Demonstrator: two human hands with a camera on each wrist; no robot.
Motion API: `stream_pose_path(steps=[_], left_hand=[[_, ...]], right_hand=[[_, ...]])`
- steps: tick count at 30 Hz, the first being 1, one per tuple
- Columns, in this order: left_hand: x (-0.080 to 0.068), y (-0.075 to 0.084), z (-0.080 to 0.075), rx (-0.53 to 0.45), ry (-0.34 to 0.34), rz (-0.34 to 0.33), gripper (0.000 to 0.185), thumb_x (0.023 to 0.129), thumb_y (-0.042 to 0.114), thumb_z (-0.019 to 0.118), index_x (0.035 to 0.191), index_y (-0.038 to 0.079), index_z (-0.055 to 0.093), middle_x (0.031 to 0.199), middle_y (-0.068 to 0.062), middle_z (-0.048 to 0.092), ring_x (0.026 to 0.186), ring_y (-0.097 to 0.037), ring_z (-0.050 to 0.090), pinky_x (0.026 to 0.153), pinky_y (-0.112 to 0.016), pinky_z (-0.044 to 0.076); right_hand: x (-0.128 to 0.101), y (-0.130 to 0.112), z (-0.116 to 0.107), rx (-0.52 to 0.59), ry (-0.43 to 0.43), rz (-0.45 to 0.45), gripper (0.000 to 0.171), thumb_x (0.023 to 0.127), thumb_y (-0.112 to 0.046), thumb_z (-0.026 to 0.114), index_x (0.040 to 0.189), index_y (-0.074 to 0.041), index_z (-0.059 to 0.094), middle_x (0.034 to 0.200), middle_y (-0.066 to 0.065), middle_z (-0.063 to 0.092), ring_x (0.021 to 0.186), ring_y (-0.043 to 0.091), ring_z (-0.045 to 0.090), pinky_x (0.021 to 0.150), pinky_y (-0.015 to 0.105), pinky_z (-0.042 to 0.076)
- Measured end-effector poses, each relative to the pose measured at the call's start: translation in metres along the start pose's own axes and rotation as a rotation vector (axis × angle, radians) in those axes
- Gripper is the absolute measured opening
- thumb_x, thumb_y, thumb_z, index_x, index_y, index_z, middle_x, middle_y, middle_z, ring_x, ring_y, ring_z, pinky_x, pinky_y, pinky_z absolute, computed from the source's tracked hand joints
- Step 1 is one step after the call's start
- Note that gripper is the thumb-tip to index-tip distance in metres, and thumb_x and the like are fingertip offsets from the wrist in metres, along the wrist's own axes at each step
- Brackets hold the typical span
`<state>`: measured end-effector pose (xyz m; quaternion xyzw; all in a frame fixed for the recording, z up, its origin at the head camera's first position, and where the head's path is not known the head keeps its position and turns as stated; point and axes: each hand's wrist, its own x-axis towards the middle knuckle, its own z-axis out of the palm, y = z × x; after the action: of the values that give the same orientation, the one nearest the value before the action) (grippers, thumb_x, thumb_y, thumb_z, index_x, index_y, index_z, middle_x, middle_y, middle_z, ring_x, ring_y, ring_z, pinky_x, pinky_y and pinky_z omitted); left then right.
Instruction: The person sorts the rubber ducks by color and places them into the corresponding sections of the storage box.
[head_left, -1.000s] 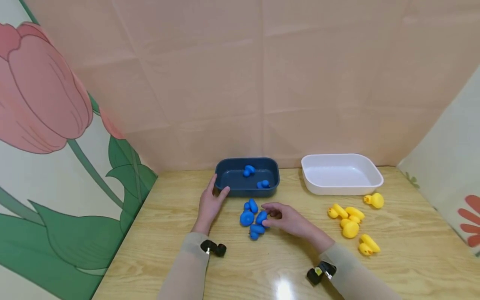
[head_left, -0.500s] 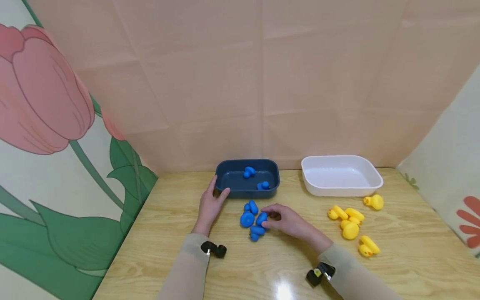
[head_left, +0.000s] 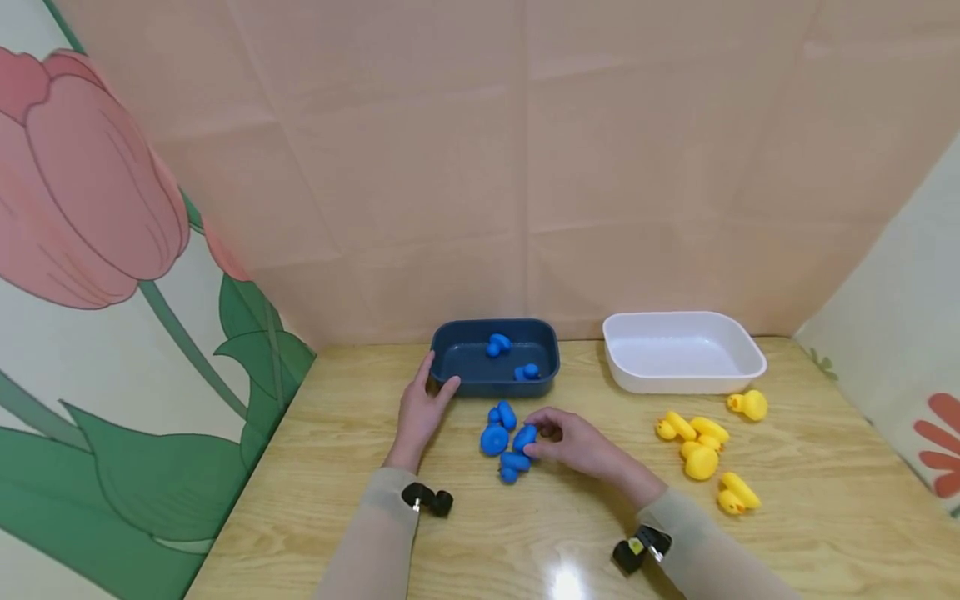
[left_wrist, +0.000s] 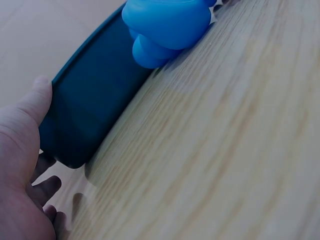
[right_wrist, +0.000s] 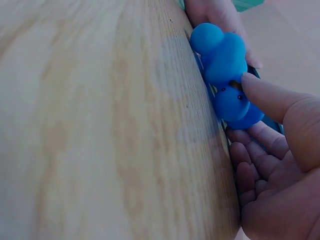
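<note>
Right wrist view: right hand [right_wrist: 280, 165] pinches a blue duck [right_wrist: 227, 80] between thumb and curled fingers, low on the counter [right_wrist: 90, 130].
Duck's place: in the loose blue cluster [head_left: 507, 438] just in front of the navy tray [head_left: 495, 357].
Handling: looks like small, light, soft rubber (probably squashy, a little slick); best taken across the round body.
Left hand [head_left: 422, 410]: fingers relaxed, thumb and fingertips resting against the tray's near-left corner.
Counter: pale wood grain, glossy.
Room: white tray [head_left: 682, 352], yellow ducks [head_left: 705, 454], pink backdrop.
</note>
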<state>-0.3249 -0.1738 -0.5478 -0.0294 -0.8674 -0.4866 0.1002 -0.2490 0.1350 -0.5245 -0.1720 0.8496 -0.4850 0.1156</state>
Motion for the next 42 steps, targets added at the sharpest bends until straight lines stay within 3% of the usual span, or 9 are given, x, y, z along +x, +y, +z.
stream_pose_path(steps=[18,23,27,32,42], left_hand=[[-0.001,0.001,-0.006,-0.001,0.007,0.001,0.081,0.106,0.048,0.075,0.174,0.023,0.037,0.174,-0.015,0.042,0.159,-0.038,0.040,0.130,-0.055,0.033],[-0.001,0.002,-0.007,-0.006,0.013,-0.006,0.080,0.107,0.042,0.076,0.174,0.023,0.038,0.174,-0.015,0.042,0.160,-0.038,0.039,0.130,-0.056,0.032],[0.000,0.003,-0.007,-0.006,0.013,-0.003,0.081,0.107,0.046,0.075,0.174,0.023,0.037,0.174,-0.014,0.042,0.160,-0.037,0.040,0.130,-0.056,0.033],[-0.002,0.007,-0.006,-0.038,-0.001,0.013,0.082,0.106,0.048,0.075,0.174,0.021,0.037,0.174,-0.016,0.041,0.160,-0.038,0.039,0.130,-0.056,0.032],[-0.001,0.003,-0.001,-0.032,0.005,0.013,0.080,0.107,0.041,0.075,0.174,0.020,0.037,0.174,-0.014,0.042,0.160,-0.037,0.039,0.130,-0.056,0.032]], right_hand=[[-0.003,-0.004,0.001,0.124,0.052,-0.010,0.046,0.102,-0.023,0.083,0.139,0.000,0.069,0.123,0.009,0.071,0.113,0.028,0.062,0.092,0.028,0.052],[-0.002,-0.006,-0.002,0.137,0.085,-0.011,0.045,0.103,-0.025,0.083,0.140,-0.003,0.069,0.125,0.008,0.071,0.115,0.028,0.063,0.099,0.036,0.054],[-0.004,-0.014,-0.007,0.106,0.133,-0.033,0.045,0.102,-0.027,0.084,0.139,-0.005,0.070,0.127,0.007,0.072,0.121,0.032,0.063,0.105,0.044,0.055],[-0.007,-0.026,-0.017,0.059,0.219,-0.034,0.046,0.101,-0.030,0.086,0.139,-0.011,0.071,0.132,0.006,0.072,0.130,0.037,0.061,0.106,0.047,0.056],[-0.005,-0.048,-0.031,0.041,0.318,-0.047,0.057,0.101,-0.035,0.085,0.148,-0.009,0.066,0.138,0.011,0.067,0.130,0.038,0.059,0.112,0.053,0.050]])
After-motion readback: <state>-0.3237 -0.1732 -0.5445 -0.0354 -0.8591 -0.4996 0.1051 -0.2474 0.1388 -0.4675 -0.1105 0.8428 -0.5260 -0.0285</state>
